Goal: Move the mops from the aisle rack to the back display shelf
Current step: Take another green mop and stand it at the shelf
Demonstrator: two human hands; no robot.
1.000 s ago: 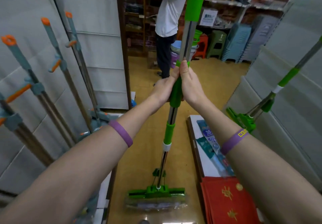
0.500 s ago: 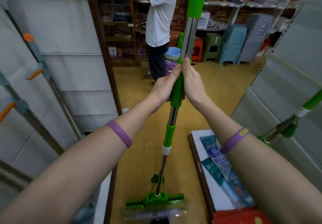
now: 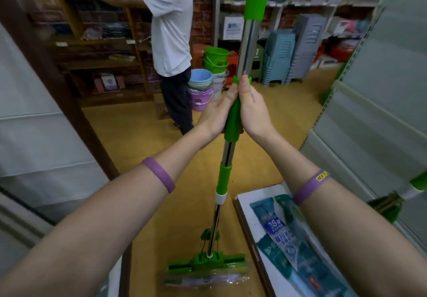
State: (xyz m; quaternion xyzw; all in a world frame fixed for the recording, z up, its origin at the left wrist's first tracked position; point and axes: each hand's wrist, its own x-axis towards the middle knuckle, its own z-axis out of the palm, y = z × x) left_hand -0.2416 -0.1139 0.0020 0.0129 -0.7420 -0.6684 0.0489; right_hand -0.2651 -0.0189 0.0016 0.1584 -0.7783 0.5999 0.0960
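Firmly wrapped round the green sleeve of the mop (image 3: 227, 155), my left hand (image 3: 216, 114) and right hand (image 3: 253, 111) face each other at one height, thumbs pointing up the pole, both grasping it. The mop stands nearly upright before me in the aisle. Its metal pole rises past the top of the frame, and its mop head (image 3: 205, 266), wrapped in clear plastic, sits low over the tan floor (image 3: 143, 139). Whether the head touches the floor I cannot tell.

Just right of the head lies a white board (image 3: 245, 206) carrying blue packets (image 3: 284, 234). A second mop (image 3: 416, 185) leans on the grey shelving at the right edge. Ahead, a person in a white shirt (image 3: 171, 24) reaches to a wooden shelf (image 3: 99, 63). Stacked buckets (image 3: 216, 61) stand beside that person, and stacked stools (image 3: 279, 56) sit farther right, below the back shelves (image 3: 300, 3).

This looks like the carrying leg, with the mop off the rack and not yet at the back shelves. Doing it well probably means holding the pole vertical and lifting the head clear of the floor and the board's edge. My path should pass to the right of the person and the buckets. The pole's top is out of my sight, so it could catch on something overhead.
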